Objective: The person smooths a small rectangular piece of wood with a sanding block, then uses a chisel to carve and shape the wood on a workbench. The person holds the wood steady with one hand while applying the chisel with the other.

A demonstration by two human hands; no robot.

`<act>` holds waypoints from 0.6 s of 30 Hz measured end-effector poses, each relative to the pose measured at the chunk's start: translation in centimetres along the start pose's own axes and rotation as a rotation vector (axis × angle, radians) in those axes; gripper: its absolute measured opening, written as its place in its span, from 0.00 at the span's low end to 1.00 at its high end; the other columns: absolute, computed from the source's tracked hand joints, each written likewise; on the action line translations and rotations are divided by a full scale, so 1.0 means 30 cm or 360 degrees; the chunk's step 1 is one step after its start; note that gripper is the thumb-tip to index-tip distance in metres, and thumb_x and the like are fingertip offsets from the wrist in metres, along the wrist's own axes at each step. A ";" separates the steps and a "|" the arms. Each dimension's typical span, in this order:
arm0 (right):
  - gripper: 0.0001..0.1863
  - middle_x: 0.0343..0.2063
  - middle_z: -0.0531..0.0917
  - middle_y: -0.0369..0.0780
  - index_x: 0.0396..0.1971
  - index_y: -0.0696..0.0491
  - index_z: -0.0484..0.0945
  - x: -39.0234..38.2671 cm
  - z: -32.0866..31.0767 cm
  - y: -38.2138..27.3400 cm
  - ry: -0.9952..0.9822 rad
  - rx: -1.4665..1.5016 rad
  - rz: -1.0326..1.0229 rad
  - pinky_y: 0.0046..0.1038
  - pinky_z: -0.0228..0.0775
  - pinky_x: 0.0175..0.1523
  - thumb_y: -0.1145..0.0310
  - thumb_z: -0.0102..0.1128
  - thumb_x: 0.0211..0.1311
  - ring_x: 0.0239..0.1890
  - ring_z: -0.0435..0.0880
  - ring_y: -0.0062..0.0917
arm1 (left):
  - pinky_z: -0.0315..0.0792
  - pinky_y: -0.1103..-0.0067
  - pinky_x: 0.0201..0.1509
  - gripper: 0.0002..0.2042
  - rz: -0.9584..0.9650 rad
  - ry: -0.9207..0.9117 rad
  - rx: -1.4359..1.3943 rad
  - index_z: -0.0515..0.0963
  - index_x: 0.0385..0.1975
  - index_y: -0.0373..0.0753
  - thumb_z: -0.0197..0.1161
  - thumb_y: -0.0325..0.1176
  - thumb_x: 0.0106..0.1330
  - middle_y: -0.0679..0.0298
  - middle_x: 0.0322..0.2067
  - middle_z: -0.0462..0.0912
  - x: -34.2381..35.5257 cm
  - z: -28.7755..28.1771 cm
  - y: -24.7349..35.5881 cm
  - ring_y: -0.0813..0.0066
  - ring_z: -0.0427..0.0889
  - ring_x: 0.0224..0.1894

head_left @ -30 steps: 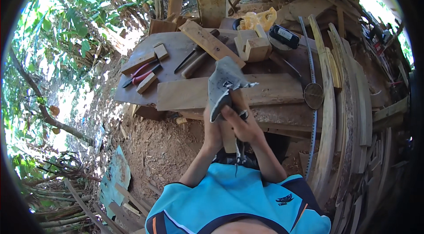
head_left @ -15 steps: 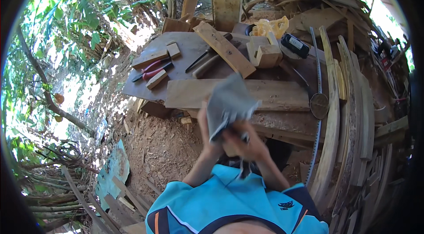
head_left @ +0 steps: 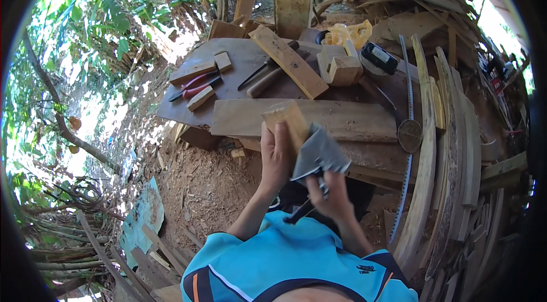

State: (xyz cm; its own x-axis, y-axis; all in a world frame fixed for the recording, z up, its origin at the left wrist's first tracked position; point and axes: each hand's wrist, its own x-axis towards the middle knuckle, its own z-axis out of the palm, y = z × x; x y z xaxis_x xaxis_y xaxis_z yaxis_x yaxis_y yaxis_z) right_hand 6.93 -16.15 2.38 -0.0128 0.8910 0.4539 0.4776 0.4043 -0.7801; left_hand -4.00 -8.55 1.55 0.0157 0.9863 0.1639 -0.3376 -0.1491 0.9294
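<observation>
Over on the far left, leafy branches and bare earth strewn with wood chips (head_left: 199, 182), and a blue-green sheet (head_left: 142, 216) lying on the ground. Moving in, we reach the dark worktop (head_left: 239, 62): red-handled pliers (head_left: 196, 85) lie near its left edge, small wood offcuts (head_left: 200, 98) just beside them, and a chisel-like tool (head_left: 259, 69) further along. A long slat (head_left: 288, 61) crosses the top at a slant, and a wide plank (head_left: 342, 119) runs along the near edge.

Now the action, right in the middle. Left hand (head_left: 276, 156) is closed around a pale wooden block (head_left: 288, 122), held up above the plank's front edge, fingers wrapped tight, thumb on the near face. Pressed against the block's right side is a folded grey sheet of sandpaper (head_left: 319, 154). Right hand (head_left: 333, 196) sits lower, curled shut on the sandpaper's lower corner; a dark tool handle (head_left: 299, 211) pokes out beneath it, though whether that hand grips it too, can't tell.

Further right: a notched wooden block (head_left: 342, 65), a yellow plastic bag (head_left: 350, 34), a black box-shaped item (head_left: 379, 58). Then a saw blade (head_left: 407, 131) hanging down the stack, and curved planks (head_left: 456, 148) piled at the far right.
</observation>
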 end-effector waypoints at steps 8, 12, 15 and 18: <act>0.18 0.39 0.75 0.46 0.44 0.58 0.69 0.161 -0.050 0.033 0.0397 0.0827 0.0344 0.30 0.63 0.49 0.79 0.57 0.50 0.43 0.74 0.38 | 0.67 0.85 0.44 0.12 -0.0060 -0.0304 -0.0147 0.63 0.47 0.35 0.51 0.27 0.65 0.67 0.38 0.70 -0.124 0.071 0.018 0.84 0.69 0.40; 0.15 0.41 0.74 0.47 0.40 0.58 0.73 0.105 -0.023 0.048 0.0254 0.0245 -0.0192 0.31 0.64 0.49 0.82 0.54 0.49 0.47 0.72 0.42 | 0.67 0.85 0.44 0.12 -0.0087 -0.0191 -0.0280 0.65 0.44 0.35 0.55 0.25 0.62 0.68 0.37 0.72 -0.085 0.042 0.064 0.85 0.70 0.39; 0.15 0.44 0.72 0.50 0.40 0.57 0.74 0.051 -0.015 0.021 0.0164 0.0214 -0.0070 0.30 0.63 0.51 0.83 0.53 0.50 0.48 0.72 0.45 | 0.66 0.86 0.42 0.11 -0.0038 -0.0302 -0.0142 0.66 0.41 0.35 0.58 0.25 0.60 0.69 0.34 0.73 -0.089 0.018 0.086 0.85 0.71 0.37; 0.16 0.48 0.70 0.51 0.44 0.57 0.73 0.011 -0.002 0.018 0.0048 0.0184 -0.0067 0.28 0.64 0.52 0.83 0.51 0.53 0.48 0.73 0.45 | 0.66 0.87 0.43 0.13 -0.0193 -0.0048 -0.0328 0.67 0.42 0.36 0.60 0.26 0.59 0.68 0.35 0.73 -0.050 0.000 0.040 0.86 0.71 0.38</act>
State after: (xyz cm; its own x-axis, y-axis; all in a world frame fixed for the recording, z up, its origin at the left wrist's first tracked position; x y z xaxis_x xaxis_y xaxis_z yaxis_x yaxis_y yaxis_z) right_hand 7.23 -15.64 2.15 -0.0036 0.8668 0.4987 0.3727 0.4639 -0.8037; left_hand -4.42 -10.20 2.42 0.0948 0.9932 0.0678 -0.5164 -0.0092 0.8563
